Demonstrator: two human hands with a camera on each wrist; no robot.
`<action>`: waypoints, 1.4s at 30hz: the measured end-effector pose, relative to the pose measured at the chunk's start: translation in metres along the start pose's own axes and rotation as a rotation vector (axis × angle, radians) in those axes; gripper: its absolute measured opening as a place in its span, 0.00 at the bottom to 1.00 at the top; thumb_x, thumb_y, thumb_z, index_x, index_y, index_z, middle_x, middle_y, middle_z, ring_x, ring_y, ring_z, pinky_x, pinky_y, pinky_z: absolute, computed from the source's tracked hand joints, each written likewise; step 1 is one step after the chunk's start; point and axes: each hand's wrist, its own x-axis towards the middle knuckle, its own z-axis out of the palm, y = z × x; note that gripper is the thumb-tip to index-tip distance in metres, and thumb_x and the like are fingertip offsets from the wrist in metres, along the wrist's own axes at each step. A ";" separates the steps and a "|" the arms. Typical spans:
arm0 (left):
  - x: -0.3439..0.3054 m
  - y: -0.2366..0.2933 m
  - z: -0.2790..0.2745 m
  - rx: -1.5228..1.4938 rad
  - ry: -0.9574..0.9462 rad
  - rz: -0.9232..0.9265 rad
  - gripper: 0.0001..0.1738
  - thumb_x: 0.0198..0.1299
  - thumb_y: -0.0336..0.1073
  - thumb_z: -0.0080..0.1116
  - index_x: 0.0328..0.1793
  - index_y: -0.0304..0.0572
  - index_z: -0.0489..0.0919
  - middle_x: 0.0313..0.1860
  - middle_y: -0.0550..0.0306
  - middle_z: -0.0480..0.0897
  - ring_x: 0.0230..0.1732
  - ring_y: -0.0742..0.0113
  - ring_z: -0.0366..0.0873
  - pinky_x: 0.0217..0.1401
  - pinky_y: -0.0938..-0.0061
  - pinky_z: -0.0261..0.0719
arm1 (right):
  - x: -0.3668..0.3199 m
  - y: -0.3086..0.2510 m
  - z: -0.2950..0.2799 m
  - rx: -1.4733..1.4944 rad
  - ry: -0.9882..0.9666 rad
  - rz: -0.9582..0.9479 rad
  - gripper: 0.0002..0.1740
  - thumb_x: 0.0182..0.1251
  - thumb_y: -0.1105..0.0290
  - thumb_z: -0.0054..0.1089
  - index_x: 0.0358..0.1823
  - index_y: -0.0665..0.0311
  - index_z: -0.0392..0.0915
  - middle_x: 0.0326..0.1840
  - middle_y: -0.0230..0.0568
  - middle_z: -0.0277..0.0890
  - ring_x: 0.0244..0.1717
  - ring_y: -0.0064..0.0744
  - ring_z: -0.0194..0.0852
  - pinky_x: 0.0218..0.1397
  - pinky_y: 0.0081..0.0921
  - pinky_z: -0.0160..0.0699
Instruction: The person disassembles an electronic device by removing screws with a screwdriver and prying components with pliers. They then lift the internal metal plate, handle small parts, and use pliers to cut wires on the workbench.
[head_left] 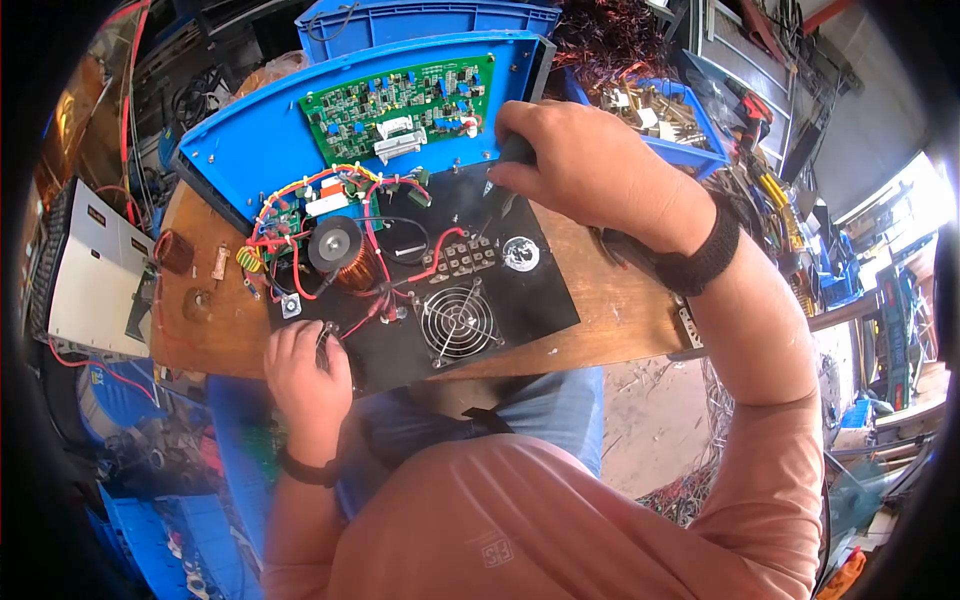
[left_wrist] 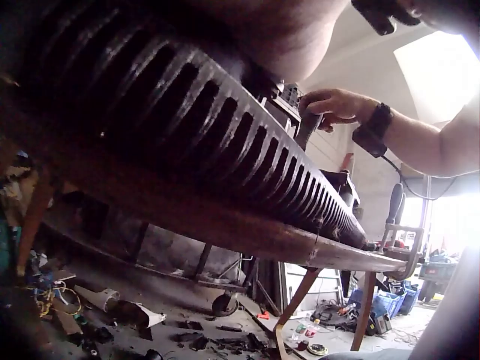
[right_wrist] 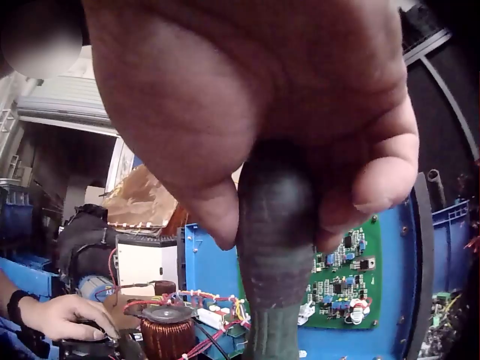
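My right hand [head_left: 610, 170] grips the dark rounded handle of a screwdriver [right_wrist: 277, 232], thumb on one side and fingers on the other. It is over the back right part of a black metal base panel [head_left: 535, 290]. On the panel are a copper-wound toroidal transformer [head_left: 340, 250], a metal terminal block [head_left: 462, 258] with red wires, and a round fan grille [head_left: 458, 320]. Behind them stands a blue panel [head_left: 240, 130] carrying a green circuit board [head_left: 400, 105]. At the front left corner, my left hand [head_left: 310, 375] rests on the base's edge, above its slotted side [left_wrist: 225, 135].
The base lies on a wooden table [head_left: 610, 290]. At the left stands a white cabinet [head_left: 95, 270]. Blue bins, one with brass-coloured parts [head_left: 655, 110], are behind and to the right. Scraps litter the floor [left_wrist: 225, 330] below.
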 end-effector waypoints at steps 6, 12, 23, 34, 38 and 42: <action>0.000 0.001 -0.001 0.005 -0.013 -0.005 0.12 0.56 0.31 0.60 0.46 0.34 0.81 0.45 0.47 0.82 0.50 0.46 0.77 0.55 0.54 0.74 | 0.000 0.000 0.002 -0.014 -0.016 0.012 0.17 0.62 0.58 0.65 0.39 0.67 0.79 0.34 0.54 0.83 0.40 0.55 0.84 0.44 0.46 0.84; 0.001 0.001 -0.003 -0.006 -0.023 -0.006 0.12 0.56 0.31 0.60 0.46 0.34 0.81 0.45 0.47 0.82 0.50 0.46 0.77 0.56 0.54 0.73 | 0.000 0.002 0.004 -0.006 0.010 -0.002 0.18 0.63 0.58 0.65 0.40 0.67 0.80 0.34 0.54 0.83 0.40 0.55 0.84 0.44 0.45 0.84; 0.001 0.001 -0.002 0.009 -0.022 0.011 0.12 0.56 0.31 0.60 0.46 0.34 0.81 0.45 0.48 0.82 0.50 0.46 0.77 0.55 0.54 0.73 | 0.017 -0.005 0.007 -0.107 -0.090 0.141 0.22 0.66 0.53 0.64 0.38 0.70 0.81 0.31 0.54 0.84 0.37 0.53 0.87 0.41 0.43 0.86; 0.001 0.003 -0.002 -0.007 -0.002 0.011 0.12 0.56 0.29 0.60 0.45 0.33 0.81 0.45 0.47 0.82 0.49 0.45 0.77 0.54 0.55 0.74 | 0.013 -0.008 0.002 -0.048 -0.082 0.179 0.23 0.62 0.52 0.67 0.36 0.70 0.80 0.31 0.56 0.83 0.38 0.57 0.84 0.45 0.47 0.82; 0.002 0.005 -0.003 -0.013 0.005 0.006 0.11 0.55 0.28 0.60 0.45 0.33 0.81 0.44 0.46 0.82 0.49 0.44 0.77 0.55 0.55 0.74 | 0.011 -0.006 0.005 -0.040 -0.055 0.166 0.23 0.61 0.52 0.68 0.36 0.70 0.80 0.30 0.55 0.83 0.37 0.57 0.84 0.44 0.47 0.82; 0.002 0.003 -0.002 -0.001 -0.008 0.004 0.11 0.56 0.30 0.61 0.45 0.33 0.82 0.44 0.48 0.82 0.50 0.46 0.77 0.55 0.55 0.74 | 0.010 -0.006 0.004 -0.039 -0.063 0.165 0.22 0.62 0.54 0.68 0.36 0.70 0.80 0.30 0.55 0.82 0.36 0.58 0.84 0.43 0.47 0.82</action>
